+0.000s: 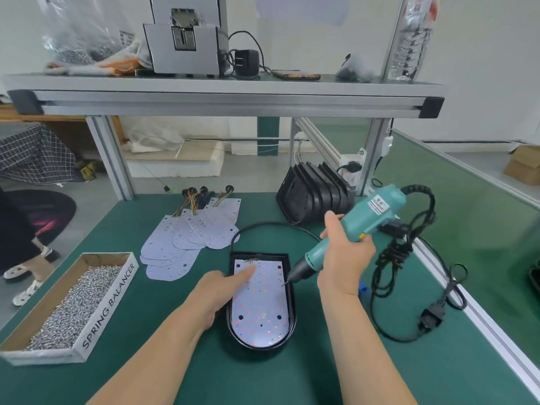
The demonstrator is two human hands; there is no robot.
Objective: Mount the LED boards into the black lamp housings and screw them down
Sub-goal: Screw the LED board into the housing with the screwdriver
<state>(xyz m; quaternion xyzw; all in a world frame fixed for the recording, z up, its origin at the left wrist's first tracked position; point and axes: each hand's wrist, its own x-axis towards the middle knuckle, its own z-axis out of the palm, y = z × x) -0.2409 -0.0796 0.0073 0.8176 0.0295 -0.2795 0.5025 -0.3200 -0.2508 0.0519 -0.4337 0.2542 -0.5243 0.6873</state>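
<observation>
A black lamp housing lies on the green table in front of me with a white LED board seated inside it. My left hand rests at the housing's left edge, its index finger pressing on the board's upper left. My right hand grips a teal electric screwdriver, tilted down to the left, with its bit tip at the board's right edge. A fanned pile of loose LED boards with wires lies behind to the left. A stack of empty black housings stands at the back.
A cardboard tray marked SPRING BALANCER, full of screws, sits at my left. The screwdriver's black cable coils on the table at right. An aluminium shelf spans overhead. Another person's legs and feet are at far left.
</observation>
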